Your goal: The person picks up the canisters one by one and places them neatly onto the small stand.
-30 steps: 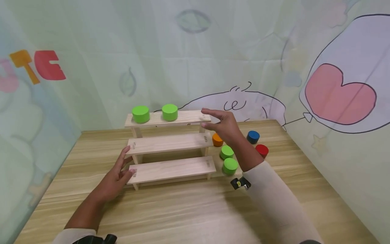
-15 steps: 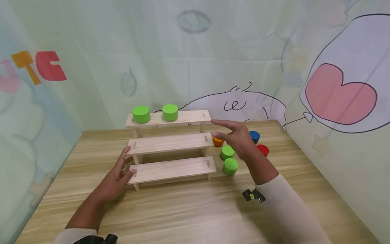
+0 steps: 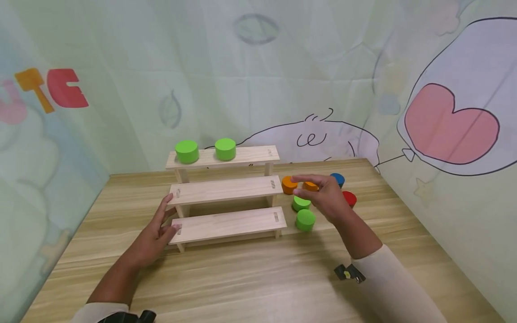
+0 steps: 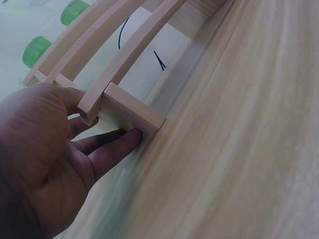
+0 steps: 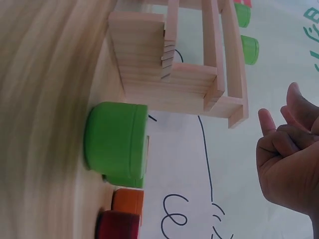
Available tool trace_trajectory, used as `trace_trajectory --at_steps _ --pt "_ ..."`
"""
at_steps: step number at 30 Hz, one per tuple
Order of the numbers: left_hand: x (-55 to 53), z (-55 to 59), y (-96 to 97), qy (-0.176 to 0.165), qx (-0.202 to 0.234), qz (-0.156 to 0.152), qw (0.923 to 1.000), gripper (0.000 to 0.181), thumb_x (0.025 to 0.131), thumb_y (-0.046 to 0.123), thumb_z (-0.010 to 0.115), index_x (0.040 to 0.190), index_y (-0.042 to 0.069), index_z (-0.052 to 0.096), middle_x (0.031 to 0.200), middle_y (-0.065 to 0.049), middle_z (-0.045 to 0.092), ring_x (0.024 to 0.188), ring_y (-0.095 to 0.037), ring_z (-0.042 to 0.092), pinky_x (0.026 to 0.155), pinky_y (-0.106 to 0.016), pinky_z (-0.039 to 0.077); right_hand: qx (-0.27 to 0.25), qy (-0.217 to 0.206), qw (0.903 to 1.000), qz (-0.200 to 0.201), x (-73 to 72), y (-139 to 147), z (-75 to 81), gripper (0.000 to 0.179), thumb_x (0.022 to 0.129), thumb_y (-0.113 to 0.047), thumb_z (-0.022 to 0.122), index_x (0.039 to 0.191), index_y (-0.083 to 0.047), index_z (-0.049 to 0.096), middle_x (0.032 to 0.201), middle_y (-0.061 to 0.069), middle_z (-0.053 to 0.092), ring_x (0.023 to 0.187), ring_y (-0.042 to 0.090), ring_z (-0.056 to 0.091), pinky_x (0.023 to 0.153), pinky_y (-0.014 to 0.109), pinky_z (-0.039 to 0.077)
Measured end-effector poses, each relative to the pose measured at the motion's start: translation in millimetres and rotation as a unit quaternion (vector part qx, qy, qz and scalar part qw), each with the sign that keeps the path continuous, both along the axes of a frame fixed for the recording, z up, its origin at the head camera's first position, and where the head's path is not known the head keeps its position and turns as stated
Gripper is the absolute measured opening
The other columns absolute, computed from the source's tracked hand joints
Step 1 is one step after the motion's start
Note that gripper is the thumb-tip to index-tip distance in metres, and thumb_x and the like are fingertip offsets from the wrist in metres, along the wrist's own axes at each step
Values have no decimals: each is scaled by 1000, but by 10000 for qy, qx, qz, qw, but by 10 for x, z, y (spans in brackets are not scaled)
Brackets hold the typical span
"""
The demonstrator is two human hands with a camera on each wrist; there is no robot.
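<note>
A three-step wooden display stand (image 3: 228,190) stands on the table, with one green round block (image 3: 187,151) and a second green block (image 3: 225,149) on its top step. My left hand (image 3: 151,237) grips the stand's left end. In the left wrist view, my left hand's fingers (image 4: 117,152) lie against the end panel, and the thumb is over the lowest step. To the right of the stand, my right hand (image 3: 327,197) hovers above the loose blocks, thumb and forefinger apart with nothing between them. It partly hides a green block (image 3: 301,204) and an orange block (image 3: 310,185).
Beside the stand lie another orange block (image 3: 288,185), a nearer green block (image 3: 305,220), a blue block (image 3: 337,179) and a red block (image 3: 349,198). A printed cloth (image 3: 250,89) hangs behind the wood-grain table (image 3: 242,278).
My right hand has moved away from the top step's right end, rightward and down to the loose blocks. My left hand stays at the stand, and the two green blocks on top are unmoved.
</note>
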State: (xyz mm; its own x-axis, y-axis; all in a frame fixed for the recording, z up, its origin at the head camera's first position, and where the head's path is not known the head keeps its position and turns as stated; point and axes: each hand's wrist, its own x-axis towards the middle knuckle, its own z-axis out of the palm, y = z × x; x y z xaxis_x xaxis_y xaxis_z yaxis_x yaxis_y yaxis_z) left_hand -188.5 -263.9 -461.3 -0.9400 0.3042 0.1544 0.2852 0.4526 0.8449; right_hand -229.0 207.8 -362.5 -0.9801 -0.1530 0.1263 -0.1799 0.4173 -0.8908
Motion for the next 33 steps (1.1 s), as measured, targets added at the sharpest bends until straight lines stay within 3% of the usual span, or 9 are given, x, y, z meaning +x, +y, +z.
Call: trace_trajectory --at_steps 3,7,10,12,19,25,29,31,33 --pt "8 8 3 23 -4 -3 10000 88 116 14 54 176 34 -7 173 -40 23 144 -66 51 93 -10 50 88 -41 10000 -3 20 42 -51 38 100 -16 82 137 -13 78 142 9 75 146 34 57 92 23 54" --pt "11 14 14 45 27 -2 10000 88 116 15 53 176 34 -7 174 -39 23 147 -66 46 93 -10 49 93 -110 9999 -33 54 94 -115 39 99 -16 83 137 -11 78 143 11 75 147 35 57 109 43 56" --pt "11 19 20 44 61 2 10000 88 116 15 54 176 34 -7 174 -39 23 150 -67 42 94 -9 48 49 -183 9998 -98 77 139 -165 39 97 -13 84 136 -10 78 144 13 74 153 36 54 125 58 43" --pt "10 21 23 36 68 -4 10000 88 116 15 54 176 34 -7 174 -39 23 149 -67 43 93 -10 48 47 -269 9995 -150 91 175 -197 40 97 -12 84 137 -10 78 146 14 73 154 37 51 127 61 39" --pt "9 14 16 67 63 -18 10000 87 116 14 54 177 33 -6 175 -38 22 151 -67 40 94 -9 48 197 -494 9981 -304 112 293 -299 42 98 -16 84 139 -14 77 150 10 71 152 35 50 107 44 56" --pt "5 -12 11 112 131 -58 9998 88 115 11 54 177 32 -5 174 -38 21 150 -67 41 94 -9 49 153 -448 9983 -345 112 323 -342 41 97 -19 85 137 -13 78 151 12 70 144 38 53 84 25 54" --pt "20 -7 8 58 18 -10 10000 88 115 13 54 177 32 -6 173 -39 23 147 -66 47 93 -12 51 23 -626 9972 -409 122 334 -388 41 97 -16 85 137 -14 78 150 13 69 95 25 59 63 23 42" --pt "25 2 8 20 -55 16 10000 88 116 15 54 176 33 -7 173 -40 24 146 -66 48 94 -16 53 -62 -715 9965 -419 118 347 -407 41 97 -15 85 138 -13 78 150 13 69 71 17 47 59 22 37" --pt "23 11 9 14 -110 49 9999 88 116 16 55 176 35 -7 173 -40 26 145 -65 50 96 -21 56 -128 -771 9961 -421 98 364 -423 41 97 -15 85 138 -13 77 150 13 67 59 15 34 57 23 34"
